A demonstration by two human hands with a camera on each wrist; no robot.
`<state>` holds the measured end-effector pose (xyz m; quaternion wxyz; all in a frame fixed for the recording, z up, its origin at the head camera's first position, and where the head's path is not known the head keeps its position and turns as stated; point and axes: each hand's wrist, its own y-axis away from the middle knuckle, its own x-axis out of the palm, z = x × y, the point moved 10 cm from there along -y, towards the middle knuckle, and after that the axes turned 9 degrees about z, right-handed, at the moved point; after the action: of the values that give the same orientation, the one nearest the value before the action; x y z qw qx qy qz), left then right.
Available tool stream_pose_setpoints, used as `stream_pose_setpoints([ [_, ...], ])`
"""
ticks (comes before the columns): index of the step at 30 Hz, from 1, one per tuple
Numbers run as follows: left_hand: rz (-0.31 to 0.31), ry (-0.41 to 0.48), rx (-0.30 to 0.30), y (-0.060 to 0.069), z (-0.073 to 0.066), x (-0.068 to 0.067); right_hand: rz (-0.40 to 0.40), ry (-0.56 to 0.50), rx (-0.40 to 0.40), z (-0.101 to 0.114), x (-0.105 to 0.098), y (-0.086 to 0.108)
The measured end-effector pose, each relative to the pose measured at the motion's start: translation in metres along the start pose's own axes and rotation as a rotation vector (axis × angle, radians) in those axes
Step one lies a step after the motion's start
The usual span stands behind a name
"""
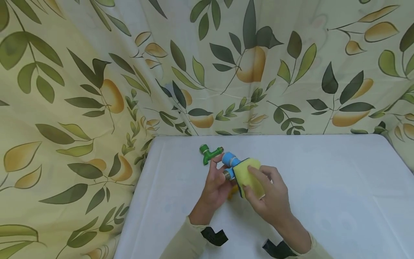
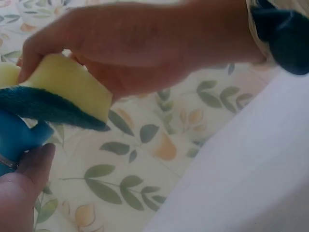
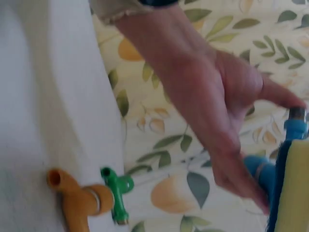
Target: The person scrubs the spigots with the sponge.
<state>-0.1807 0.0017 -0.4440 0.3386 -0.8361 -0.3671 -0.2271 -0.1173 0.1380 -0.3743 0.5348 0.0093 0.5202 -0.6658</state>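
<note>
My left hand point(image 1: 213, 189) grips a blue plastic tap point(image 1: 230, 159) with a metal-coloured threaded end, thumb and fingers set around it. In my right hand point(image 1: 275, 196) is a yellow sponge point(image 1: 250, 176), pinched between thumb and fingers. Its dark scouring side point(image 2: 53, 107) lies against the tap and covers part of it. A green tap point(image 1: 211, 154) rests on the table just beyond my left hand. Below the hands lies an orange tap point(image 3: 81, 199), mostly hidden in the head view.
The white-covered table point(image 1: 339, 198) stretches away to the right of my hands. Behind it and along its left side hangs a curtain point(image 1: 194, 108) printed with leaves and fruit. A dark strap point(image 1: 215, 236) sits on each wrist.
</note>
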Motion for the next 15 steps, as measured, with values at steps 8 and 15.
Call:
stream_pose_setpoints([
  [8,-0.018,-0.018,0.027,-0.001,0.002,0.001,0.129,-0.120,0.206,-0.010,0.006,0.000],
  [15,-0.006,-0.065,0.033,-0.001,0.003,-0.002,0.175,-0.294,0.101,0.007,0.015,0.002],
])
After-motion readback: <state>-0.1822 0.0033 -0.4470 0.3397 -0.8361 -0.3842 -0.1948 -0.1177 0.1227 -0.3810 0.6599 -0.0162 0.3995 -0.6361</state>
